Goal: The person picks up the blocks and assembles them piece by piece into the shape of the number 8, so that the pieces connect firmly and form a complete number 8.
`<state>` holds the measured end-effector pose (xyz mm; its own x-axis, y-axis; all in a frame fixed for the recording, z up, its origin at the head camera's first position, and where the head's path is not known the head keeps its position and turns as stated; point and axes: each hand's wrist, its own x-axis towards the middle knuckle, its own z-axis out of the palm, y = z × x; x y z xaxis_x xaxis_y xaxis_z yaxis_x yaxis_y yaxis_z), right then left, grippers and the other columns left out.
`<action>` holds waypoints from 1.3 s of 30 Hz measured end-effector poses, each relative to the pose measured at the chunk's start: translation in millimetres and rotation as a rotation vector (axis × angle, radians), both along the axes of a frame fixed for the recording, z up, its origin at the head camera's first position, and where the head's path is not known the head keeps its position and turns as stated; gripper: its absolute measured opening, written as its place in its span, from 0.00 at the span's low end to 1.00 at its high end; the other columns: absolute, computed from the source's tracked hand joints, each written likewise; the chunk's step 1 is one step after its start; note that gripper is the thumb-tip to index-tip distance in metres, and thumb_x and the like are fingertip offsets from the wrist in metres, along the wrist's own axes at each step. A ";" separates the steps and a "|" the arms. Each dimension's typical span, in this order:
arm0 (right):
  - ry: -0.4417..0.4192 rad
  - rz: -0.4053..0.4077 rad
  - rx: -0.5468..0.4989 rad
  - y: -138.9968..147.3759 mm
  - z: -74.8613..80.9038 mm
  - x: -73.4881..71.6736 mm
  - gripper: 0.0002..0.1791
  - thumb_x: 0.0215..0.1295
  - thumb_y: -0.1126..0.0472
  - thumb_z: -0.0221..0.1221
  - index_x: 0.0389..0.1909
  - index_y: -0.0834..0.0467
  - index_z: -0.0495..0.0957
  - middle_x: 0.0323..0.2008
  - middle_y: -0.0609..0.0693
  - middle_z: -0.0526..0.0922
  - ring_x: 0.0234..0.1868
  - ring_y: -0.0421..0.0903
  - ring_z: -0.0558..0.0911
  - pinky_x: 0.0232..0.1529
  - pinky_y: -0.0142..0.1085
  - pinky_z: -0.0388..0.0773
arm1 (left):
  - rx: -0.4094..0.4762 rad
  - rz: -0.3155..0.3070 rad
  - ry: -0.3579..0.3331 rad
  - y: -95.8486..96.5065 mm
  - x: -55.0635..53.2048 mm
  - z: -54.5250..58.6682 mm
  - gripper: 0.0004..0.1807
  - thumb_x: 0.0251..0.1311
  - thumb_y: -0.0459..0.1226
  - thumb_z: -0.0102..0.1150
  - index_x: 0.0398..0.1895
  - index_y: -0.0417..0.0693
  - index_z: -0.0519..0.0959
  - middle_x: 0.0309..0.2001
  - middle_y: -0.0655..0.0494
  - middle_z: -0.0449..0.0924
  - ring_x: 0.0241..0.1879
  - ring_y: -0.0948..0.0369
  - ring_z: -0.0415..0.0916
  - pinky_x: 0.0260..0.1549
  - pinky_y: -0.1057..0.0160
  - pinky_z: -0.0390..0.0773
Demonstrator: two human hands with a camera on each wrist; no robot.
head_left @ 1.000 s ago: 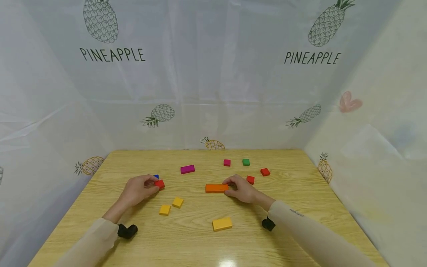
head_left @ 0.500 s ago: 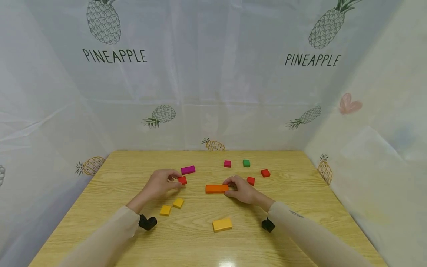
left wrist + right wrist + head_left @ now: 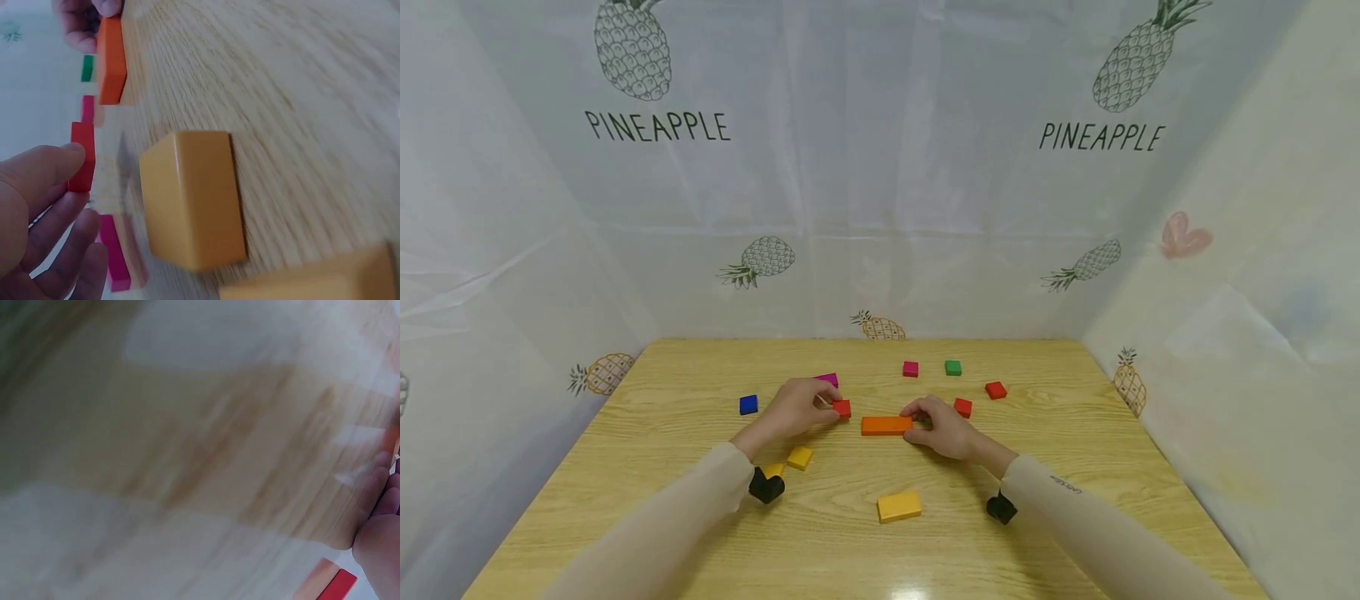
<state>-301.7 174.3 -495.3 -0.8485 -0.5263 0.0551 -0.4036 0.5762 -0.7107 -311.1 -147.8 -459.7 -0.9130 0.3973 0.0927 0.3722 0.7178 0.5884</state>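
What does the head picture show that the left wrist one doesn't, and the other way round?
Only the head view shows the small blue block, two loose square red blocks, the larger rectangular yellow block, beige sleeves, black wrist devices and PINEAPPLE lettering.

Only the left wrist view clearly shows the lower fingers of the left hand.

Both show that hand pinching a small red block, the right hand gripping a long orange block, two small yellow blocks, plus pink, green and magenta blocks.
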 end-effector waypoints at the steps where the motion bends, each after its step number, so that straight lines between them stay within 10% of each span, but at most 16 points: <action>1: -0.001 -0.001 0.000 -0.2 0.2 0.0 0.16 0.75 0.60 0.66 0.59 0.60 0.80 0.54 0.55 0.78 0.54 0.50 0.77 0.60 0.50 0.76 | 0.006 -0.007 -0.007 1.5 -0.8 -0.5 0.12 0.63 0.37 0.76 0.49 0.48 0.89 0.44 0.56 0.89 0.41 0.60 0.85 0.48 0.55 0.85; 39: -0.018 -0.015 -0.020 -0.4 1.1 2.1 0.16 0.74 0.60 0.67 0.58 0.61 0.80 0.54 0.56 0.78 0.53 0.51 0.77 0.60 0.51 0.76 | 0.044 -0.061 -0.054 20.6 -16.1 -13.4 0.12 0.64 0.33 0.74 0.50 0.45 0.89 0.43 0.55 0.88 0.41 0.62 0.82 0.50 0.55 0.84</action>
<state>-299.6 173.9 -494.2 -0.8573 -0.5124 0.0503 -0.3820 0.5675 -0.7294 -327.2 -127.2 -473.1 -0.8914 0.4488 0.0626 0.3813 0.6681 0.6389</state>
